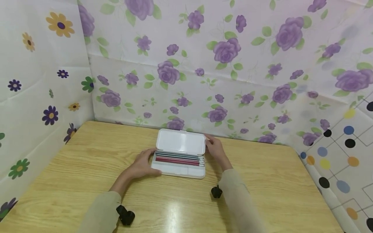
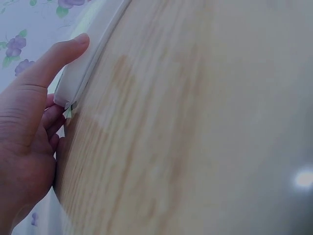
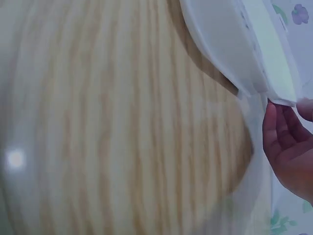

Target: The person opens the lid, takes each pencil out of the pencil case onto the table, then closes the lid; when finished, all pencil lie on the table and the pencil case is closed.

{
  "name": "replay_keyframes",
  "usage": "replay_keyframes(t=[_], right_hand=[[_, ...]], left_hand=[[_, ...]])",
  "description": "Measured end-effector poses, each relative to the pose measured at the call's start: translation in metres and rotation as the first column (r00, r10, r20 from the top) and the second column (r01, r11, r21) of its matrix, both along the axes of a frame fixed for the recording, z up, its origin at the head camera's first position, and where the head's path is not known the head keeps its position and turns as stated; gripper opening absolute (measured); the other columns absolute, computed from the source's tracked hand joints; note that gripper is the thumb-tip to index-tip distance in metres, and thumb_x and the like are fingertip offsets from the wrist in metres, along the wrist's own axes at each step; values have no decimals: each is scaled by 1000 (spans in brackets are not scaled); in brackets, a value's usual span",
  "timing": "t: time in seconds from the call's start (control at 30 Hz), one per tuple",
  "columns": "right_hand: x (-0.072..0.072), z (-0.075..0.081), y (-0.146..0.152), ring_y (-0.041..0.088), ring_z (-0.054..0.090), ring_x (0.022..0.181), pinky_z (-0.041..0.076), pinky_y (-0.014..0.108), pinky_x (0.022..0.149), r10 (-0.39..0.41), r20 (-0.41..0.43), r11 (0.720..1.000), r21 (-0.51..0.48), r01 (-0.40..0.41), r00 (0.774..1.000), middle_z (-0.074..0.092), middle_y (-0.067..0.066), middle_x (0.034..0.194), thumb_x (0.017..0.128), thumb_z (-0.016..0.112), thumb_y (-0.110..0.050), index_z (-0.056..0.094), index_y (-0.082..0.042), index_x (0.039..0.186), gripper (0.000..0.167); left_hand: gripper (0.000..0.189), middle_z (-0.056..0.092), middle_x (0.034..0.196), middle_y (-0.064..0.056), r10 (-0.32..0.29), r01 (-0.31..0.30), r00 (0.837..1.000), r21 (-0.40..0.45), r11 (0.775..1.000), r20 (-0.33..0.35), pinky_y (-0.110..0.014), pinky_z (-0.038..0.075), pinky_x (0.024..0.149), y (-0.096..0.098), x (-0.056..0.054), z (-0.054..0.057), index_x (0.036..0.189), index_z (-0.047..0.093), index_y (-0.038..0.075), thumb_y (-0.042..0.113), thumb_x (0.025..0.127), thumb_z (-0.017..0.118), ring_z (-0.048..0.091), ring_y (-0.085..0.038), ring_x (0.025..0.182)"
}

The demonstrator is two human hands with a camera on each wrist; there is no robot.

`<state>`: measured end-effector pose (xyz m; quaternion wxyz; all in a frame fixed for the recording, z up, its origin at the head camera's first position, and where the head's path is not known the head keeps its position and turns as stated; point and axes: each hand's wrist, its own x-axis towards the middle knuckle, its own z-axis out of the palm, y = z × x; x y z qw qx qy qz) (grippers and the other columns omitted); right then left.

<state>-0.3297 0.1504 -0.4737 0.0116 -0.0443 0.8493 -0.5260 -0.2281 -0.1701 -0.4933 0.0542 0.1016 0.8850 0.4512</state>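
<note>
seen from the head, near to far: two pale sleeves (image 1: 100, 213), each with a black wrist camera (image 1: 126, 216) on its inner side, reach over a wood-grain table (image 1: 163, 200). the white pencil case (image 1: 175, 169) lies near the table's far edge, about midway along it, its base flat on the wood. the left hand (image 1: 142, 165) grips the case's left end, thumb at the near corner and fingers at the far one, a span that probably keeps the base from sliding. red and dark pencils (image 1: 177, 159) lie lengthwise in the rear compartment, white ends to the right, presumably because the long slot suits their length. behind them the raised lid (image 1: 175, 141) shows its inside; the right hand (image 1: 215, 149) appears to pinch its right end, likely to control the hinge. beyond hangs a floral cloth (image 1: 186, 74).

the left wrist view adds the thumb lying along the outer wall and the other fingers bent behind the end, hidden from above. the right wrist view adds curled fingertips at the lid's edge, with the thumb only partly in frame, so its exact contact cannot be told. the pencils are visible only from the head
</note>
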Motion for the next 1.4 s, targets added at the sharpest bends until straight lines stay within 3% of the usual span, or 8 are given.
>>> replay_keyframes(t=[0.2,0.4,0.6,0.83,0.97,1.1,1.23,1.4], right_hand=[[8,13,8,28,63,91,56,36,73,99,19,995,24,-100,995,61,24,117,100,51,-7,44,-11,146,47],[18,17,16,33,63,98,56,35,70,127,-10,987,97,-126,992,58,25,123,98,55,-11,40,-5,147,52],[28,13,31,32,63,99,56,34,71,124,-15,975,187,-119,992,62,22,117,97,56,-12,53,6,131,38],[43,14,35,28,62,96,51,41,83,159,-90,943,308,-124,983,67,13,106,95,60,-10,65,2,117,25],[51,18,27,28,64,96,52,42,84,206,-153,935,323,-148,967,69,11,102,93,64,-6,68,1,111,20],[56,19,15,24,65,92,54,35,78,279,-173,918,336,-209,945,70,9,100,90,66,-3,71,1,107,18],[59,16,2,20,65,92,55,30,74,369,-159,874,395,-283,916,70,9,104,90,66,-2,72,0,108,20],[60,14,-15,19,64,94,53,34,78,459,-143,815,462,-351,877,70,10,108,89,68,-4,72,0,111,23]], left_hand=[[101,34,145,-24,7,-6,1000,-10,1000,4,-62,25,104,0,0,1,145,39,8,40,64,88,26,-44,132],[101,34,146,-23,15,-15,1000,-17,1000,3,-61,25,105,1,-1,-1,145,40,7,41,63,89,26,-43,133],[102,35,145,-23,21,-21,1000,-18,1000,-6,-61,25,105,3,0,-2,145,40,7,41,62,89,26,-44,132],[101,36,145,-22,27,-27,1000,-20,999,-12,-60,26,105,3,1,-2,144,41,9,42,62,89,28,-42,132],[102,36,145,-23,26,-27,999,-31,999,-24,-61,26,105,2,0,-1,144,41,7,41,62,89,28,-44,132],[102,35,146,-24,26,-26,1000,-35,999,-17,-63,25,104,2,0,-1,146,39,6,41,63,88,27,-45,132],[103,34,147,-24,28,-29,1000,-38,999,-12,-63,25,104,2,1,-2,147,38,7,41,63,88,26,-46,133],[103,33,147,-24,31,-31,999,-34,999,-8,-63,25,104,2,1,-2,147,39,9,42,63,88,26,-45,133]])
